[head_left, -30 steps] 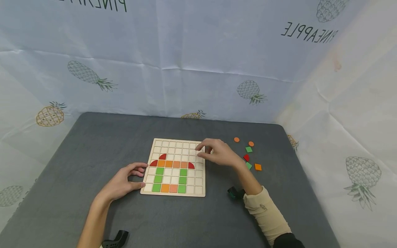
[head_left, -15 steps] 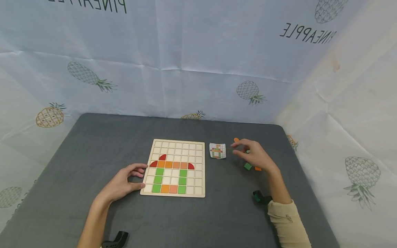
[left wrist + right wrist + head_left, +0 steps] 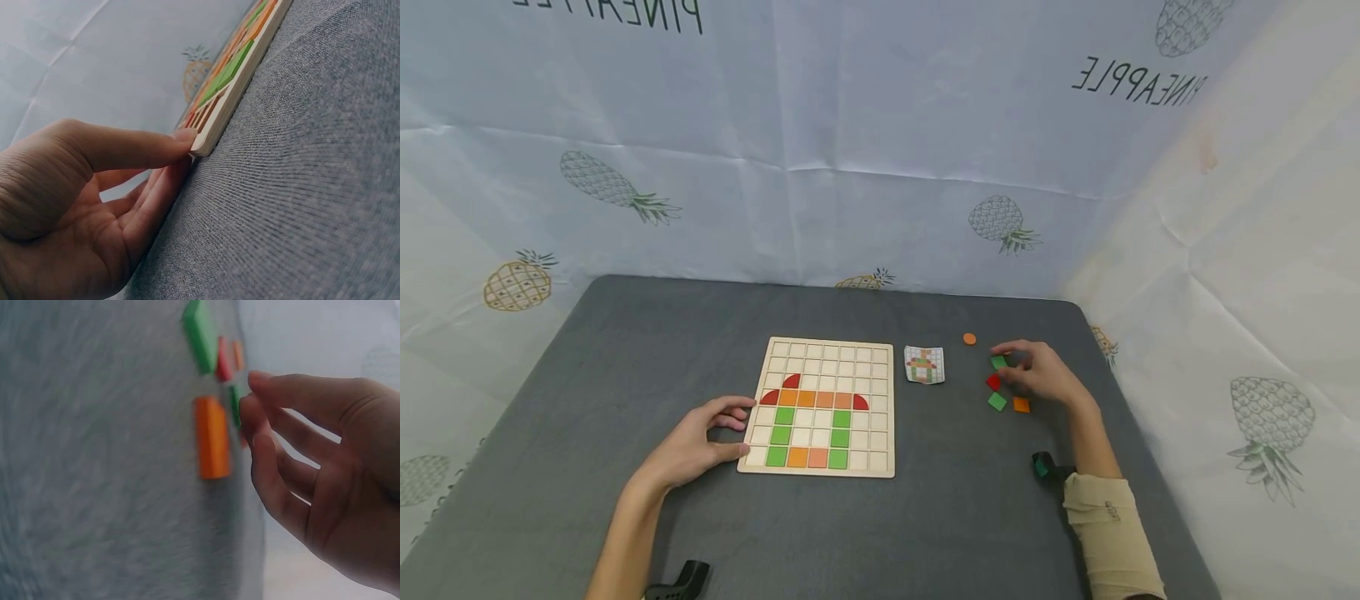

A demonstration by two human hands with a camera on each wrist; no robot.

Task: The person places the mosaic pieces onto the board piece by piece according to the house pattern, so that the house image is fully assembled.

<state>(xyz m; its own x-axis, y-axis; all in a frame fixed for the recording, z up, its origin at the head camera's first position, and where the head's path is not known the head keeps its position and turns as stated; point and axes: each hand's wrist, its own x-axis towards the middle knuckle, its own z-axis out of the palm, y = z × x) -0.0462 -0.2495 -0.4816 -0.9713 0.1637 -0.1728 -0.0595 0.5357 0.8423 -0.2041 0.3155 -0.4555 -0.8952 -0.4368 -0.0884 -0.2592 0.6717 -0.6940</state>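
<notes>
My left hand (image 3: 703, 437) rests at the left edge of a wooden grid board (image 3: 880, 433), thumb near the lower-left corner and index finger higher up. In the left wrist view the thumb (image 3: 150, 149) touches the board's corner. Green square tiles (image 3: 840, 437), orange squares (image 3: 806, 398) and red quarter-round pieces (image 3: 861, 402) sit in the board's cells. My right hand (image 3: 1037, 372) hovers at the loose pieces on the right, thumb and index apart around a green square tile (image 3: 998, 362). Its fingers hold nothing in the right wrist view.
A small pattern card (image 3: 925, 365) lies right of the board. Near my right hand are an orange disc (image 3: 970, 339), a red piece (image 3: 993, 382), another green tile (image 3: 997, 402) and an orange square tile (image 3: 1022, 405). A patterned cloth (image 3: 880, 208) hangs behind the table.
My right hand has moved right, from over the board's upper right and the card to the loose pieces, uncovering the card. My left hand has stayed at the board's edge.
</notes>
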